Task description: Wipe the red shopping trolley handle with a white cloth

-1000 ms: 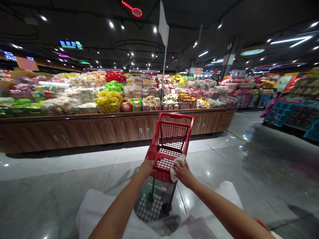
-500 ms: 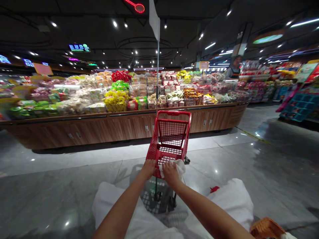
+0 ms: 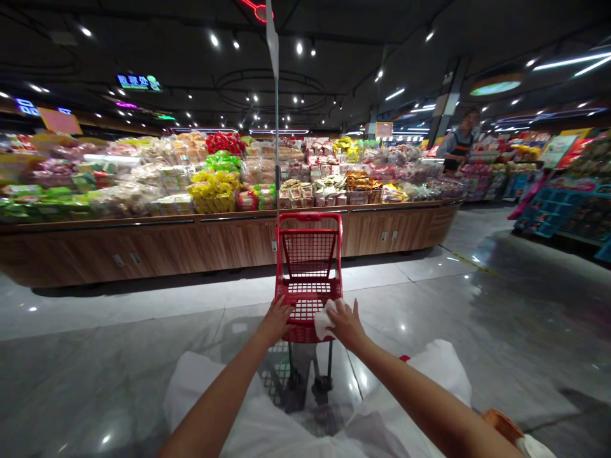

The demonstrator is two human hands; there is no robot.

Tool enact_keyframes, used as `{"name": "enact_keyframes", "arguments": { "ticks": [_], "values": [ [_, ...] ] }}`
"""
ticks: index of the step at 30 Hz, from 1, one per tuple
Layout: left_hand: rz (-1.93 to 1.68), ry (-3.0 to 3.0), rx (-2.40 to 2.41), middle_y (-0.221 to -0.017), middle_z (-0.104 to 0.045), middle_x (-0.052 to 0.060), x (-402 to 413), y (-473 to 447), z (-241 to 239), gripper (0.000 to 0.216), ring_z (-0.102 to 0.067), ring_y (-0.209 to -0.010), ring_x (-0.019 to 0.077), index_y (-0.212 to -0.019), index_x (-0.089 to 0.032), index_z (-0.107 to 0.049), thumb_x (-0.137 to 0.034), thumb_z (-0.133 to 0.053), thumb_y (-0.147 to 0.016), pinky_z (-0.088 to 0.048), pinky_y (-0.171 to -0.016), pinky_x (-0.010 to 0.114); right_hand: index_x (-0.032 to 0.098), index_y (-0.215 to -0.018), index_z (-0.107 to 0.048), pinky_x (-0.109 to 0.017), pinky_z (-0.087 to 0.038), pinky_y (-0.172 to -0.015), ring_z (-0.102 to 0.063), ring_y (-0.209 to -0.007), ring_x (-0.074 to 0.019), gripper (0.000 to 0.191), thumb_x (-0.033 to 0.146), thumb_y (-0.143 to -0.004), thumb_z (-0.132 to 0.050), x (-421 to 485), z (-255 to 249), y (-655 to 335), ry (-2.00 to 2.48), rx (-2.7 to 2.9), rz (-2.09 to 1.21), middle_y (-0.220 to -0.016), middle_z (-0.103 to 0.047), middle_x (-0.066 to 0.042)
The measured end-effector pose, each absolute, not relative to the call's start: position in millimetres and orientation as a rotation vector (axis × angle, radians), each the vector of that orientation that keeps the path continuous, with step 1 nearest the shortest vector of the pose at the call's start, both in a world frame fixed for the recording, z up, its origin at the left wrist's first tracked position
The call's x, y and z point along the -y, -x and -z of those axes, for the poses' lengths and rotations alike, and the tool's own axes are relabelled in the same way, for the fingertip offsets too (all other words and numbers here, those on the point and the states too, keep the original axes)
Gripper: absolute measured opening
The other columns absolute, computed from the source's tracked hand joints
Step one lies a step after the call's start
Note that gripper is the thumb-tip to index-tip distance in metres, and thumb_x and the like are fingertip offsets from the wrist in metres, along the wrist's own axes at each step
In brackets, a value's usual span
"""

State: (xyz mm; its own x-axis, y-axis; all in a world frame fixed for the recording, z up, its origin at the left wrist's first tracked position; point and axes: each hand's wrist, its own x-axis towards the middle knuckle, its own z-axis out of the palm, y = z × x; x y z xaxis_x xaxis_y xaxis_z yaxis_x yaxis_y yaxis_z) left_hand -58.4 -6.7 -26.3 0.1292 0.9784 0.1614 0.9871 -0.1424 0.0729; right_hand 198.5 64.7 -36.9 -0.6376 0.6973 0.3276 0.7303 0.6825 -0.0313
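Note:
In front of my knees stands a small red plastic shopping cart [image 3: 309, 219] with a grid basket and a tall pole at its left side. My left hand [image 3: 275, 322] grips the near left corner of its rim, fingers over the edge. At the near right corner, my right hand [image 3: 347, 324] presses a crumpled white cloth [image 3: 324, 320] against the rim, with some fingers raised and apart. Whether the cloth is fabric or paper, I cannot tell. Both forearms reach in over my white-clothed legs.
Behind the cart runs a long wooden display counter [image 3: 229, 242] heaped with packaged foods. A person [image 3: 458, 146] in an apron stands at its far right end. Blue racks [image 3: 554, 207] stand on the right. Something orange-brown [image 3: 501, 423] lies at the lower right.
The cart now faces me more squarely and sits further left in view. My right hand and the cloth have moved to the right corner, its fingers more spread. The aproned person shows more fully.

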Motion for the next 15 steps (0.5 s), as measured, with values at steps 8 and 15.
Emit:
{"name": "enact_keyframes", "arguments": {
  "ticks": [8,15],
  "values": [
    [0.287,2.163,2.174,-0.130,-0.058,0.011,8.1,42.7,26.6,0.049,-0.019,-0.143,0.0321,-0.127,-0.019,-0.053,-0.037,-0.060,-0.082,-0.017,-0.114,0.056,0.021,-0.121,-0.058,-0.051,-0.018,-0.110,-0.035,-0.132,-0.0342,0.039,0.028,-0.084,-0.059,-43.1,68.1,-159.3,1.330,2.208,0.083,-0.143,-0.041,-0.017],
    [0.317,2.284,2.144,-0.133,-0.055,0.014,18.0,45.5,22.6,0.079,-0.014,-0.142,0.0371,-0.132,-0.017,-0.049,-0.054,-0.073,-0.066,-0.013,-0.114,0.059,0.020,-0.127,-0.054,-0.060,-0.013,-0.108,-0.023,-0.139,-0.0357,0.040,0.019,-0.089,-0.044,-9.1,62.9,-123.2,1.380,2.116,-0.017,-0.151,-0.030,-0.017]
  ]
}}
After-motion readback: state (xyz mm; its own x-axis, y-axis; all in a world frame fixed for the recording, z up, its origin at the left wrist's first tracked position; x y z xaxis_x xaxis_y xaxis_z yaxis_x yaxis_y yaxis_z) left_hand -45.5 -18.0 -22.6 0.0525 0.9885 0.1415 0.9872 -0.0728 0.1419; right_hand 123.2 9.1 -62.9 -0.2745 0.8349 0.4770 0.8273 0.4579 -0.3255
